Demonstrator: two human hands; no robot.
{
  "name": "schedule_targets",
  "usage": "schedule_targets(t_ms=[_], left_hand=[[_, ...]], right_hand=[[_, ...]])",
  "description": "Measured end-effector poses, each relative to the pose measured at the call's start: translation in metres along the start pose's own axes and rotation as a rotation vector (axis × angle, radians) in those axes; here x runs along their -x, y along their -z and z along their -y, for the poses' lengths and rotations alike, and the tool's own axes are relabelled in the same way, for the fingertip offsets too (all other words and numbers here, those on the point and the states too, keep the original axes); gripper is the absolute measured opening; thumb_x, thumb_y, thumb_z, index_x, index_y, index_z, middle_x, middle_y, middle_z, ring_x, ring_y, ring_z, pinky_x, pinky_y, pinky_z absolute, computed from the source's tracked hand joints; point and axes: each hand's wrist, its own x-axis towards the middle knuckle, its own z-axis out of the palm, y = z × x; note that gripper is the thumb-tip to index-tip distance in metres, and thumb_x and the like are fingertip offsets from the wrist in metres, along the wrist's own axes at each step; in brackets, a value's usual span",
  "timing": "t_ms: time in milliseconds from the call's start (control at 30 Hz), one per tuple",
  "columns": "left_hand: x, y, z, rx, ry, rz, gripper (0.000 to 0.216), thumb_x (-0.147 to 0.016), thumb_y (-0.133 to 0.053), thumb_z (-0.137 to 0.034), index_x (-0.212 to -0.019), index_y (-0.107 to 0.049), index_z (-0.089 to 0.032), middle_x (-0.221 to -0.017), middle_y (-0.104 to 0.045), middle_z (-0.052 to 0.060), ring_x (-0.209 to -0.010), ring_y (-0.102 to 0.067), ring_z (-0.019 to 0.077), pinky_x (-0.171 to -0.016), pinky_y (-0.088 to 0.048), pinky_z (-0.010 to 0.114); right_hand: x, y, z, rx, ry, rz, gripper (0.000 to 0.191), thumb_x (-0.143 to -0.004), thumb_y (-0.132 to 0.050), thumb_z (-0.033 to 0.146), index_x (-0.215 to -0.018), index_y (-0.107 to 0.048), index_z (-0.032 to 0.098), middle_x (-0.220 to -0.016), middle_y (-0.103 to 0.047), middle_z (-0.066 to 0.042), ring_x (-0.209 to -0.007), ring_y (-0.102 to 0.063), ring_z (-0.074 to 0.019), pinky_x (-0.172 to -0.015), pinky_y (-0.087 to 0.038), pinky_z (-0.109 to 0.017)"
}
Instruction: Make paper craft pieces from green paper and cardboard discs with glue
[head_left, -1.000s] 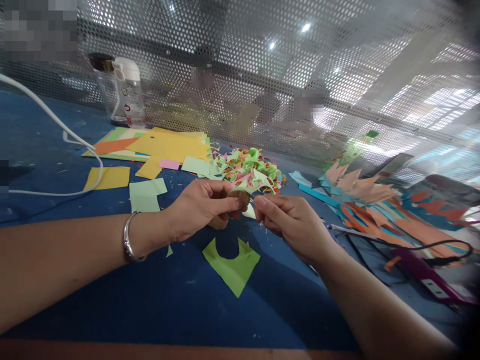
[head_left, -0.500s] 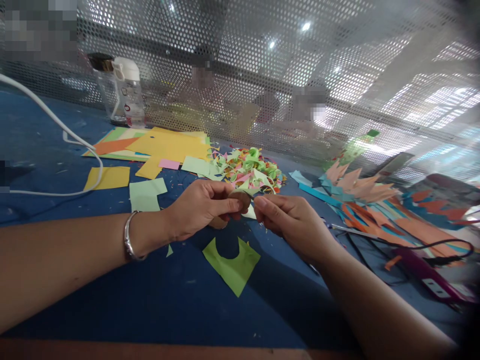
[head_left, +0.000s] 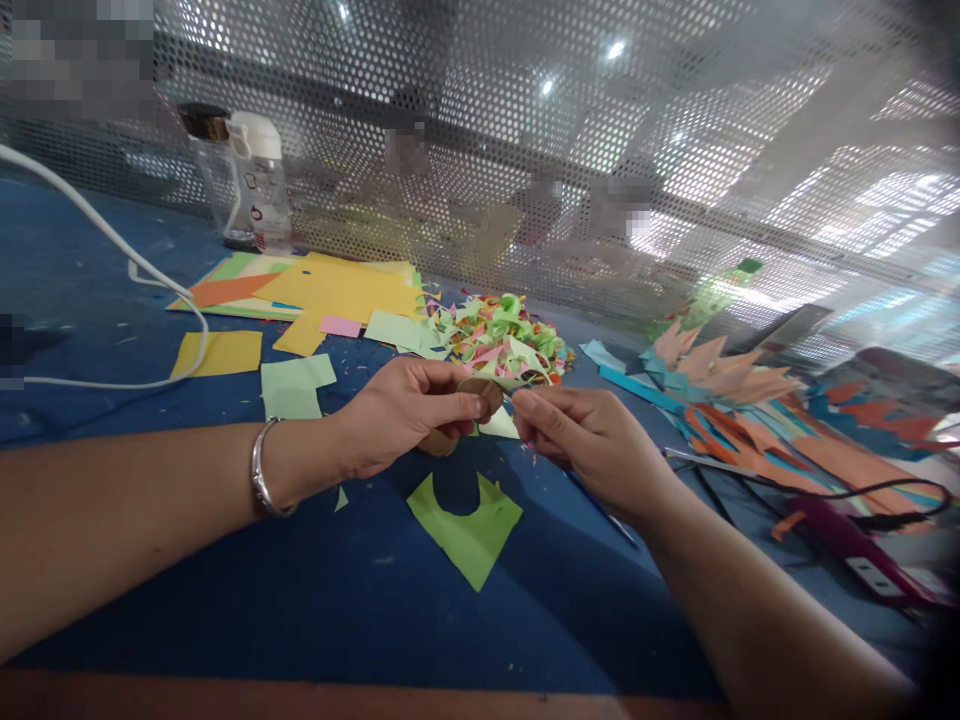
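Observation:
My left hand (head_left: 409,415) is closed, its thumb and fingers pinching a small piece of pale green paper (head_left: 491,384) over a brown, disc-like piece (head_left: 491,402). Close against the paper's right edge, my right hand (head_left: 566,430) is closed in a pinch. A thin dark tip shows at its fingertips, but what it belongs to is hidden. Below the hands, a green paper piece (head_left: 474,540) with a round notch cut from its upper edge lies flat on the blue tabletop (head_left: 337,610). A pen-like stick (head_left: 619,525) lies partly under my right wrist.
Behind the hands sits a heap of coloured paper scraps (head_left: 517,335). Yellow sheets (head_left: 352,285) and two bottles (head_left: 262,190) stand back left, near a white cable (head_left: 97,215). Orange and blue cut paper (head_left: 742,400) and a purple power strip (head_left: 847,550) lie right. A perforated screen (head_left: 480,130) rises behind.
My right hand has shifted slightly right, and a little more space shows between the fingertips of the two hands. The left hand keeps its pinch on the paper.

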Motion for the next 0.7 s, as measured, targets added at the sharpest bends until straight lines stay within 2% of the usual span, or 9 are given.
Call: schedule_targets(t_ms=[300, 467, 700], left_hand=[[0.0004, 0.0025, 0.0003, -0.004, 0.016, 0.046, 0.019, -0.073, -0.076, -0.029, -0.074, -0.064, -0.014, -0.058, -0.050, -0.003, -0.051, -0.041, 0.0065, -0.051, -0.028, 0.024], [-0.0013, 0.0020, -0.0013, 0.008, 0.018, 0.062, 0.017, -0.073, -0.075, -0.025, -0.072, -0.063, -0.014, -0.064, -0.053, -0.001, -0.051, -0.039, 0.0059, -0.051, -0.025, 0.026], [0.0062, 0.0011, -0.0022, 0.004, 0.012, 0.101, 0.014, -0.079, -0.070, -0.024, -0.074, -0.062, -0.014, -0.058, -0.043, -0.005, -0.050, -0.037, 0.0055, -0.054, -0.023, 0.028]], right_hand=[[-0.0005, 0.0008, -0.0019, 0.003, 0.030, 0.021, 0.051, -0.091, -0.050, 0.063, -0.063, -0.052, 0.020, -0.048, -0.029, 0.008, -0.043, -0.023, -0.0076, -0.042, -0.017, -0.024], [-0.0010, 0.0010, -0.0022, -0.020, 0.006, 0.018, 0.052, -0.091, -0.050, 0.064, -0.064, -0.053, 0.020, -0.048, -0.029, 0.008, -0.044, -0.022, -0.0077, -0.042, -0.017, -0.024], [0.0012, -0.0027, 0.0000, -0.043, 0.016, 0.040, 0.051, -0.093, -0.048, 0.060, -0.064, -0.051, 0.019, -0.049, -0.027, 0.008, -0.045, -0.021, -0.0071, -0.044, -0.016, -0.024]])
